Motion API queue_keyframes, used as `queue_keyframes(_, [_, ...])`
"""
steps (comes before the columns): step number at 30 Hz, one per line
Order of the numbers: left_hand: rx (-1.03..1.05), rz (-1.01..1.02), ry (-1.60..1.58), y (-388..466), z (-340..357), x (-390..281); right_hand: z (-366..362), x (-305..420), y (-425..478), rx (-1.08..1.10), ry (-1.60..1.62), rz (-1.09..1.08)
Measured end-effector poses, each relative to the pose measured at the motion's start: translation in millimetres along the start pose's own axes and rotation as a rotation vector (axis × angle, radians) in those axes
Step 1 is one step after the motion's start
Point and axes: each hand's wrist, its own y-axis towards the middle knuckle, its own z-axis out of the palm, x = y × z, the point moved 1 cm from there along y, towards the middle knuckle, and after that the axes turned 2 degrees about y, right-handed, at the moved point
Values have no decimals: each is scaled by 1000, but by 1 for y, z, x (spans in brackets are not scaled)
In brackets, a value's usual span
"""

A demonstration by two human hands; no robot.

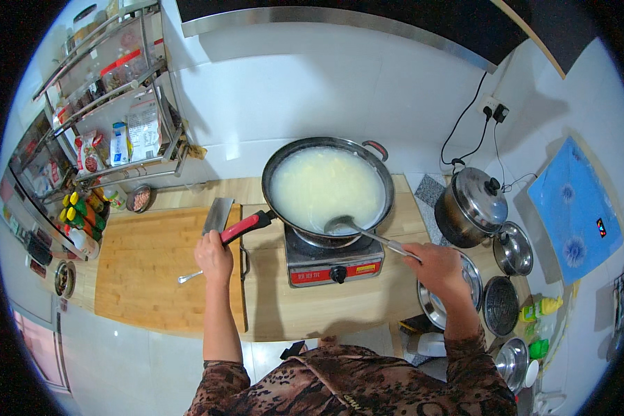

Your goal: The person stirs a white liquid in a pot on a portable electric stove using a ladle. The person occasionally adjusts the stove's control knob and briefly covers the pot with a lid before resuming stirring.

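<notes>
A black wok stands on a portable gas stove and holds a pale, whitish-yellow liquid. My left hand is closed round the end of the wok's red and black handle. In my right hand is the handle of a metal ladle, whose bowl lies at the near right edge of the liquid. A cleaver blade rests on the wooden cutting board, just beyond my left hand. The handle of a metal spoon or similar utensil shows beside my left wrist.
Right of the stove stand a lidded pot, a metal basin and several pans and bowls. A small bowl of pinkish pieces sits behind the board, below a metal spice rack. A range hood overhangs the back wall.
</notes>
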Motion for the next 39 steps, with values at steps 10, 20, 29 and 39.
queue_keyframes(10, [7, 5, -14, 1, -3, -1, 60, 14, 40, -142, 24, -137])
queue_keyframes(20, [-18, 8, -56, 0, -3, 1, 114, 24, 117, -206, -11, -166])
queue_keyframes(29, [12, -27, -44, 0, -4, -3, 116, -22, 140, -256, -214, -97])
queue_keyframes(39, [-5, 7, -52, -1, -1, 3, 71, -35, 68, -231, -316, -212])
